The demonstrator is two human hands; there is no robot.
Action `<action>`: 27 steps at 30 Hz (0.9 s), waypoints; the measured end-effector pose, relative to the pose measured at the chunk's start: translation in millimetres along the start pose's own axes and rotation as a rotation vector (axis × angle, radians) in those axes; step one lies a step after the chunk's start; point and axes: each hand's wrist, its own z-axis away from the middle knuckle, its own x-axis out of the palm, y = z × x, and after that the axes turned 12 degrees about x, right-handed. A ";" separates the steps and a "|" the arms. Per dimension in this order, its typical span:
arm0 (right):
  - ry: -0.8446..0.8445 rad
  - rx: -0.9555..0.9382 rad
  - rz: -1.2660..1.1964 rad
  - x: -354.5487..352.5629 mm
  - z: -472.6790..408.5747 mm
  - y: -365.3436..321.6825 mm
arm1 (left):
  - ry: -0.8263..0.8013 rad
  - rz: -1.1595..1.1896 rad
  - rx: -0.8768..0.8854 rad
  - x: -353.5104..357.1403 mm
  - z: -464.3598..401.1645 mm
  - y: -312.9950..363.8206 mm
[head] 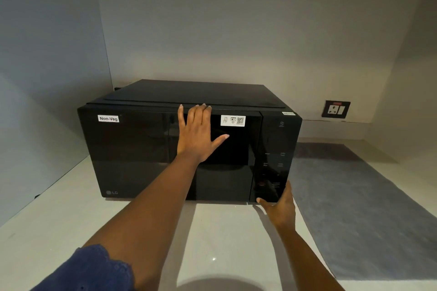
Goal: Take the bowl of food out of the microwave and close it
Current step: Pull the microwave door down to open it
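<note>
A black microwave [132,149] stands on a pale counter in a corner, its door shut and dark. A "Non-Veg" label sits at the door's upper left. My left hand [197,136] lies flat on the door glass, fingers spread, fingertips at the top edge. My right hand [280,208] is at the lower right corner, thumb under the bottom edge and fingers against the control panel [275,160]. No bowl shows; the inside is hidden behind the dark door.
The pale counter [59,220] stretches in front of and left of the microwave. A grey mat [354,208] covers the counter to the right. A wall socket with a switch [335,109] sits on the back wall at right. Walls close in at left and behind.
</note>
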 end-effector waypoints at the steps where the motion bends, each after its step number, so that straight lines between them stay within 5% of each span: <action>1: 0.011 -0.001 -0.015 2.7 1.2 -0.2 | -0.001 -0.003 -0.002 0.5 0.3 -0.2; 27: 0.345 0.060 0.072 44.2 -17.8 7.7 | 0.107 -0.035 0.009 7.5 2.2 0.2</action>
